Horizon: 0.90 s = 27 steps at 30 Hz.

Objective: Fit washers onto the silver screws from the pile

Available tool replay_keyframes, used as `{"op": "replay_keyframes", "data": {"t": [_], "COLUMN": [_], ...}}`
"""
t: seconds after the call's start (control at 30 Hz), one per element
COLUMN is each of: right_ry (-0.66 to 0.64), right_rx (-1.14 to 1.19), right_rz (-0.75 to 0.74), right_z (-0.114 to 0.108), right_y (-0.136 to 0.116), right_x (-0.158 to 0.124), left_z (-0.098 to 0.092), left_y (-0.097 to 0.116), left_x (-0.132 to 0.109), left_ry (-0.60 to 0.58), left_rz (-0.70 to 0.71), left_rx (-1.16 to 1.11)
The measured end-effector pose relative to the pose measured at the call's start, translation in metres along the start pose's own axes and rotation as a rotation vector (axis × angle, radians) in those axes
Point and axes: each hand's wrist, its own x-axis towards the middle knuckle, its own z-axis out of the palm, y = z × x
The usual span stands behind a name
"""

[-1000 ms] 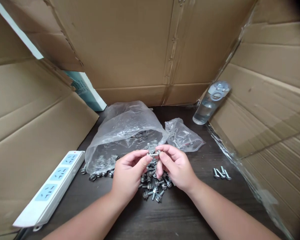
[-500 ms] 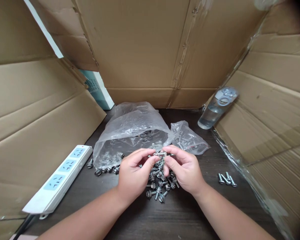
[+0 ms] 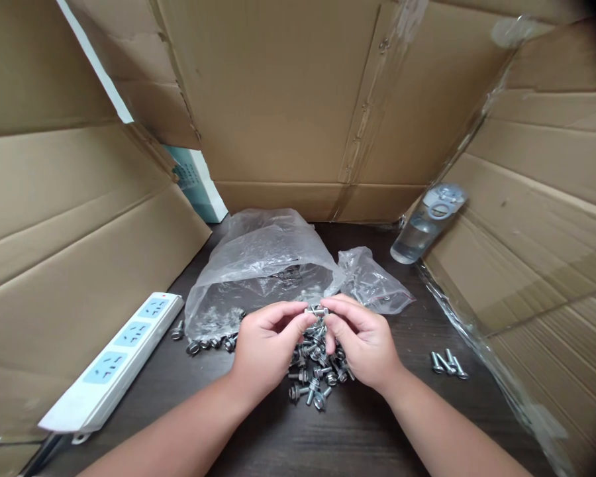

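Between my two hands a silver bolt (image 3: 316, 311) is held level above a pile of bolts (image 3: 316, 371). My left hand (image 3: 268, 341) pinches one end of it with thumb and forefinger. The other end sits between the thumb and fingers of my right hand (image 3: 360, 338). Many bolts in the pile carry washers or flanges. Behind the hands a large clear plastic bag (image 3: 273, 245) lies with its mouth toward me, more bolts at its opening. A smaller plastic bag (image 3: 375, 281) lies right of it.
Several bolts (image 3: 447, 364) lie apart on the dark table (image 3: 367, 437) at the right. A water bottle (image 3: 422, 228) leans near the right cardboard wall (image 3: 541, 232). At left lies a white power strip (image 3: 114, 361). A pale box (image 3: 198, 182) shows behind the left cardboard.
The camera view has shifted slightly. Both hands stay in almost the same place, still holding the bolt, with the fingers of my right hand slightly moved on it.
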Motion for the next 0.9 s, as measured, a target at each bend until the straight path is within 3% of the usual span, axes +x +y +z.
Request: {"op": "replay_keyframes", "data": {"t": [0.17,0.47,0.7,0.9], "right_ry": [-0.049,-0.119,-0.105,-0.099], "right_rx": [-0.084,-0.196,-0.002,0.150], "right_rz": [-0.022,0.028,0.256,0.169], "right_z": [-0.001,-0.003,-0.004,-0.003], "right_y": [0.004,0.000,0.005,-0.006], "right_x": [0.002,0.004,0.006,0.004], "left_z": [-0.002,-0.001,0.000,0.002], "left_y": [-0.004,-0.006,-0.006,-0.002], "left_x": [0.000,0.000,-0.001,0.002], "left_ry": [0.004,-0.023,-0.067,0.028], "left_rz": [0.165,0.251,0.241,0.024], "left_rx": [0.121,0.202,0.209,0.042]}}
